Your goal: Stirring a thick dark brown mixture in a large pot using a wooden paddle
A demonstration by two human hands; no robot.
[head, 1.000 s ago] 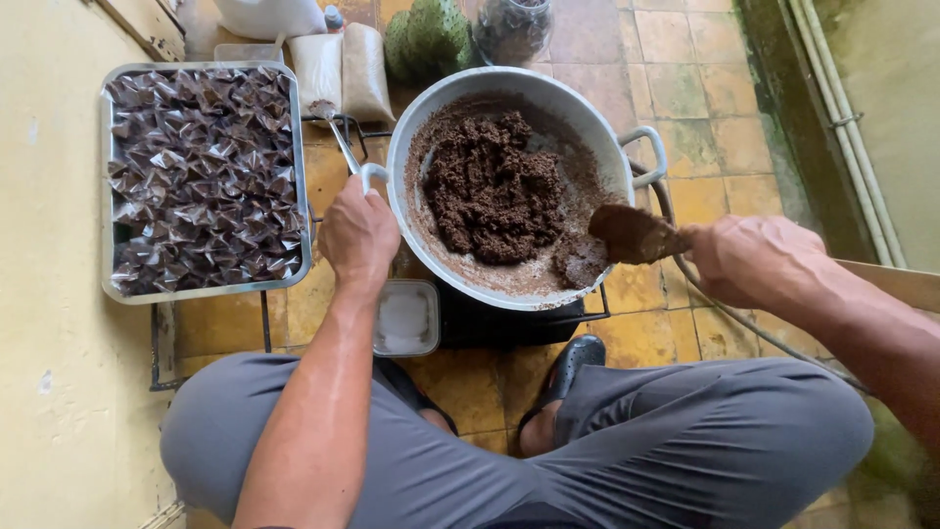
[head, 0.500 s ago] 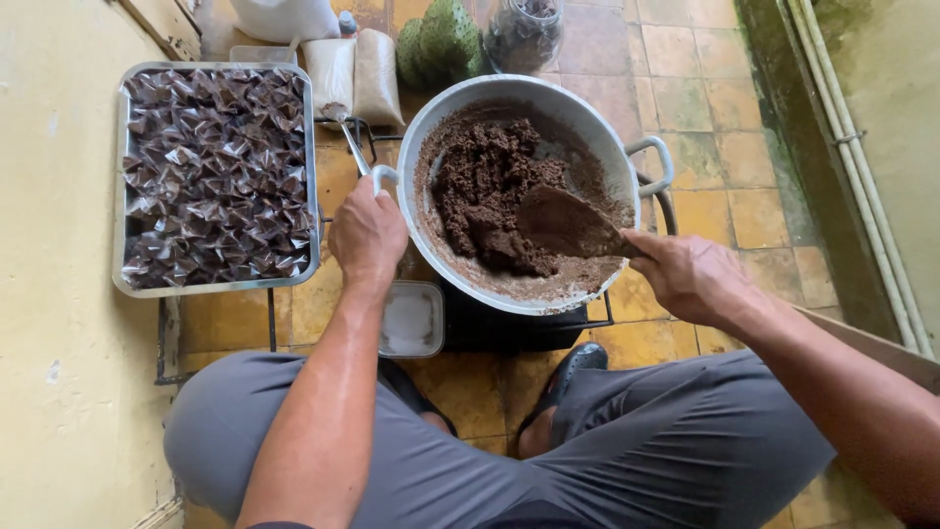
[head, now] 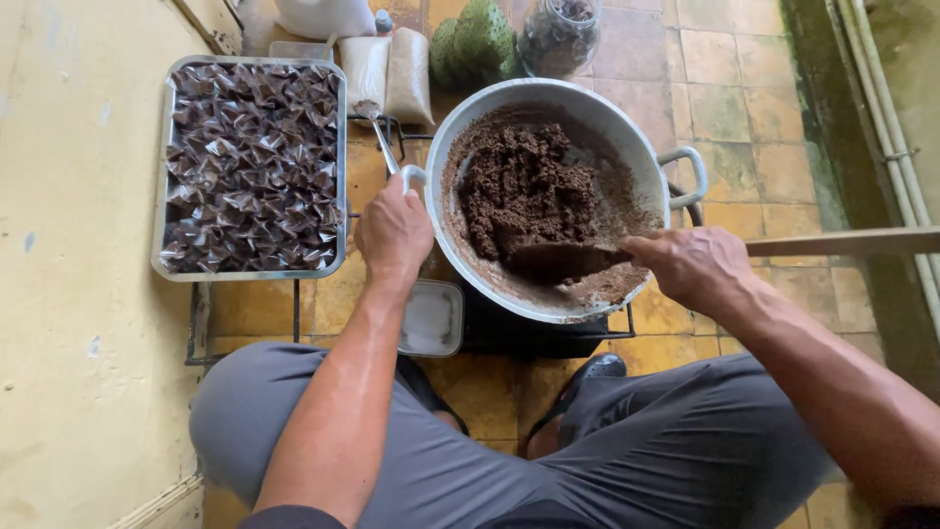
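Far out beyond your left hand point(head: 394, 233) sits a metal tray point(head: 160, 196) packed with small dark wrapped pieces, resting on a low rack over the tiled floor point(head: 744, 88). Your left arm reaches straight forward, the hand curled shut around the near-side handle of the big metal pan point(head: 627, 137). Just below that hand lies a small white container point(head: 431, 318). Between your hands, the pan holds a clumpy brown mixture point(head: 524, 191). Your right hand point(head: 697, 269), arm angled in from the right, is closed around a wooden paddle point(head: 563, 260) whose blade is dug into the mixture's near edge.
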